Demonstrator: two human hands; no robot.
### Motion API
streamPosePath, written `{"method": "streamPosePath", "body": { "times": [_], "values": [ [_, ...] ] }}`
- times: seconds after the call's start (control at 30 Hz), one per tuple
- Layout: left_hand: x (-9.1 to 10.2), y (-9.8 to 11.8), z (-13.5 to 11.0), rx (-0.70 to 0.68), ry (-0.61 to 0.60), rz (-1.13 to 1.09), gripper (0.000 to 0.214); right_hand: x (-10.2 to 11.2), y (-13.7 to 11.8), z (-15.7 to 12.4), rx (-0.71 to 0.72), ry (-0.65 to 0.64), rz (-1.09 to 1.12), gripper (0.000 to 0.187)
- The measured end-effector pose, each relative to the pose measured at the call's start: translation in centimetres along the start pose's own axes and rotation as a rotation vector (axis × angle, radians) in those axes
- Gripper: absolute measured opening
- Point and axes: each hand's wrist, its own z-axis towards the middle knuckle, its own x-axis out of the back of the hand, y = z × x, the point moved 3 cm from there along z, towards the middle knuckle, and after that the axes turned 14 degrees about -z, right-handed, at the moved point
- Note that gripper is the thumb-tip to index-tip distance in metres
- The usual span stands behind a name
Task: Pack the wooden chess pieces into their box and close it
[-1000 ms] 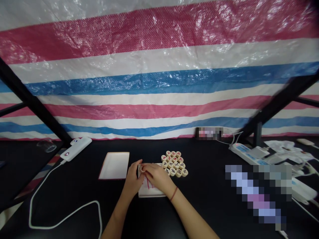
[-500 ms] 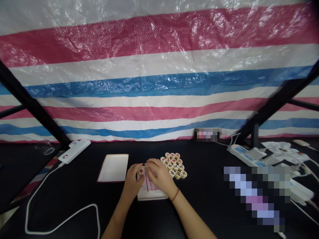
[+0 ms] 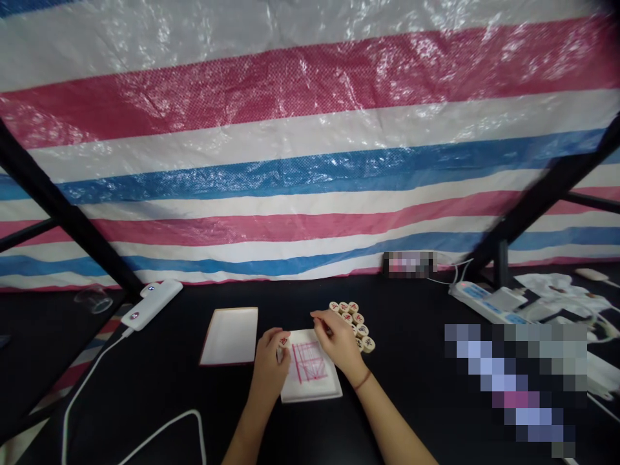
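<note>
My left hand point(image 3: 268, 363) is closed at the left edge of a shallow white box, its thumb and fingers round a Chinese chess piece point(image 3: 283, 341) marked in red. Inside the box point(image 3: 314, 396) lies a folded sheet point(image 3: 310, 363) printed with pink grid lines. My right hand point(image 3: 343, 347) hovers over the box's upper right corner with its fingers curled together. What they hold, if anything, is hidden. Just beyond that hand stand several chess pieces point(image 3: 358, 319) grouped in rows, with red and black characters; the hand covers part of the group.
An open box lid point(image 3: 229, 336) lies left of the box. A white power strip point(image 3: 152, 303) with a cable sits at the far left, near a clear cup point(image 3: 93, 299). More power strips point(image 3: 484, 302) and cables crowd the right side. Striped sheeting point(image 3: 300, 226) hangs behind the black table.
My right hand has moved right, away from the left hand and toward the grouped pieces, uncovering the pink grid. The left hand keeps its piece. The whole view has shifted slightly.
</note>
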Motion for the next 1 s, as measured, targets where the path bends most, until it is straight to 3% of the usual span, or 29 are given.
{"method": "streamPosePath", "body": {
  "times": [0.43,0.6,0.67,0.77,0.9,1.0],
  "values": [
    [0.2,-0.2,-0.3,0.121,-0.022,-0.027,0.038,0.3,-0.1,0.0,-0.045,-0.024,0.011,0.025],
    [0.3,0.1,0.1,0.157,-0.022,-0.017,0.037,2.2,2.9,1.2,-0.185,0.018,-0.065,0.027],
    [0.4,0.2,0.1,0.157,-0.005,-0.005,0.038,3.0,4.7,2.5,-0.222,-0.072,-0.149,0.027],
    [0.6,0.3,-0.2,0.142,0.021,0.008,0.040,3.6,6.3,4.6,-0.194,-0.317,-0.286,0.029],
    [0.8,0.1,-0.9,0.131,0.045,0.039,0.041,3.3,6.4,6.6,-0.168,-0.628,-0.431,0.031],
    [1.0,-0.5,-1.3,0.152,0.060,0.070,0.040,3.0,5.9,7.5,-0.148,-0.758,-0.507,0.029]
  ]
}}
